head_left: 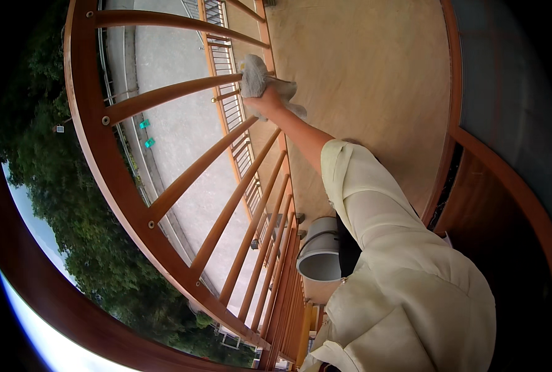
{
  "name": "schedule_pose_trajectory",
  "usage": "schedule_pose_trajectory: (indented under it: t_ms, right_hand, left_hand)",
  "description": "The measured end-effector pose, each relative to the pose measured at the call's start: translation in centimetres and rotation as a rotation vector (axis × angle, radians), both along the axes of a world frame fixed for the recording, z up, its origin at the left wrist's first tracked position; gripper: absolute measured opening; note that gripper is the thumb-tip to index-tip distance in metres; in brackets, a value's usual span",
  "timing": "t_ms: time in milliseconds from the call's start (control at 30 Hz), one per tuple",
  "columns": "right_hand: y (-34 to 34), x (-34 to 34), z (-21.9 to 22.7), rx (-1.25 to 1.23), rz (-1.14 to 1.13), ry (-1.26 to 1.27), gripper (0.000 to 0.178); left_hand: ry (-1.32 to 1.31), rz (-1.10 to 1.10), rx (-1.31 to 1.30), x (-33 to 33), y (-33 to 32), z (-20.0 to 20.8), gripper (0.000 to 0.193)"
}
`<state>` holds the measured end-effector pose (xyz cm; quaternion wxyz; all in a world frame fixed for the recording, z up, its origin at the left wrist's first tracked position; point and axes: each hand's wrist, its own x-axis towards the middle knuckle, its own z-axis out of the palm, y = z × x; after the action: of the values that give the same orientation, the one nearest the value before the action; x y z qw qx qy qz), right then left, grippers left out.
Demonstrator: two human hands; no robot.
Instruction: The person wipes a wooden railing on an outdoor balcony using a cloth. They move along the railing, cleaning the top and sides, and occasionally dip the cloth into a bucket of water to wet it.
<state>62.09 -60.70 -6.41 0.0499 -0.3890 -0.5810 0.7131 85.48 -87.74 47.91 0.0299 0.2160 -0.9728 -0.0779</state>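
One white bucket [320, 257] (inside hidden) by railing [226, 214]

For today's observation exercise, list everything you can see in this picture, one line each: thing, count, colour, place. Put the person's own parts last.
cloth: one, grey, pressed against a railing bar at the top centre
railing: one, reddish-brown wood, curving across the left and centre, with many slanted bars
bucket: one, pale grey with a dark handle, on the deck beside the railing at lower centre
deck floor: one, tan boards, upper right
paved ground: one, grey, below, seen through the bars
trees: several, dark green, at the left beyond the railing
sleeve: one, pale cream, lower right
hand: one visible, stretched out on a bare forearm, fingers closed on the cloth; which hand it is cannot be told
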Motion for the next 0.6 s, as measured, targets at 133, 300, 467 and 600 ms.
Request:
schedule_pose_trajectory:
  t_ms: [133, 300, 467, 600]
  right_hand:
    - [-3.5, 5.1, 8.7, -0.124, 0.279, 0.334, 0.044]
    - [-4.2, 7.2, 26.4, 0.514, 0.414, 0.874, 0.068]
    - [-4.5, 6.0, 26.6, 0.536, 0.381, 0.751, 0.07]
    - [-4.1, 4.2, 20.7, 0.21, 0.453, 0.535, 0.037]
  left_hand:
    - [0.024, -0.018, 0.062, 0.4, -0.3, 0.6, 0.063]
    - [0.015, -0.106, 0.089, 0.7, -2.4, 1.3, 0.067]
    - [0.0, -0.042, 0.135, 0.9, -2.7, 0.8, 0.071]
    - [-0.015, -0.024, 0.094, -0.2, -2.5, 0.5, 0.071]
